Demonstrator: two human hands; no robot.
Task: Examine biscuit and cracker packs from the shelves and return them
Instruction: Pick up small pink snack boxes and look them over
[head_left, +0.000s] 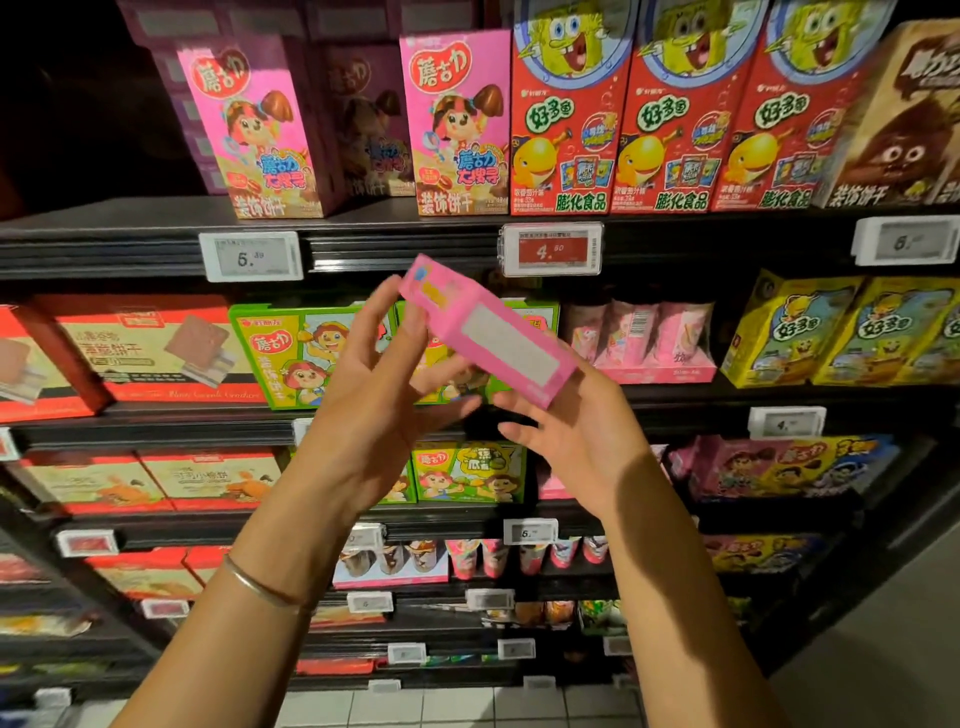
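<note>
A pink biscuit box (488, 332) is held tilted in front of the shelves, its upper end toward the top shelf and its white-labelled side facing me. My left hand (379, 379) pinches the box's upper left part, fingers on its face and thumb underneath. My right hand (571, 436) supports the lower right end from below with fingers stretched out leftward. Matching pink boxes (457, 124) stand on the top shelf (395, 244), with one box (363, 119) set further back in shadow between them.
Red cartoon snack boxes (566, 114) fill the top shelf's right side. Green boxes (306, 353), red cracker boxes (150, 348) and yellow boxes (795, 332) line the shelf behind my hands. Price tags (550, 249) edge each shelf. Lower shelves hold more packs; tiled floor (467, 706) lies below.
</note>
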